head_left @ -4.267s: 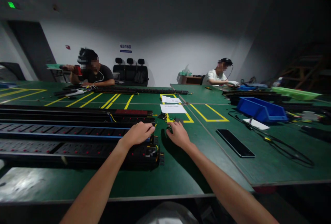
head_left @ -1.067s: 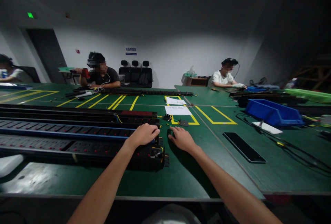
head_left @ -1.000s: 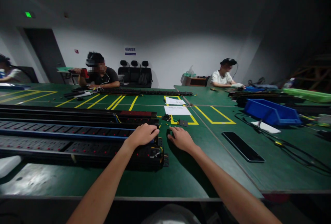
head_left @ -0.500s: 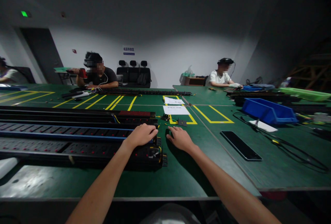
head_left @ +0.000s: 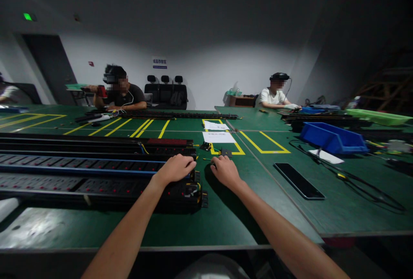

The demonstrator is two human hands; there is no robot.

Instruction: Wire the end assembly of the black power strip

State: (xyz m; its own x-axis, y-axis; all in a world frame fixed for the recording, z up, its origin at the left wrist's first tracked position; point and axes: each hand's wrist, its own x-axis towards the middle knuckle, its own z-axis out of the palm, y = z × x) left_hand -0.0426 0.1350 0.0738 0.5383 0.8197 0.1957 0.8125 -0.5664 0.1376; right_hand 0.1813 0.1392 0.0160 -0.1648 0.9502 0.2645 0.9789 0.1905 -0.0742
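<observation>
My left hand (head_left: 177, 169) rests across the right end of a long black-and-blue power strip (head_left: 122, 164), its fingers bent over the end and pressed together. To the right of the strip ends, my right hand (head_left: 226, 171) is low over the green table with its fingers curled in; whatever they pinch is hidden. A thin wire (head_left: 205, 159) with a yellowish tip pokes out by those fingertips. Just beyond them lies a small black part (head_left: 226, 153), and beside it another black piece (head_left: 205, 146) with wires. A second power strip (head_left: 119, 185) lies nearer me, loose yellow wires (head_left: 197, 188) at its end.
Paper sheets (head_left: 219, 137) lie farther back on the green table (head_left: 254, 210). On the right are a phone (head_left: 298, 181), a blue bin (head_left: 332, 137), a black cable (head_left: 361, 186) and a green tray (head_left: 377, 116). Co-workers sit across the table, one holding a red tool (head_left: 102, 91).
My right hand's fingers have curled inward from a more stretched pose, and the hand has shifted slightly right. My left hand stays on the strip. The view has turned very slightly.
</observation>
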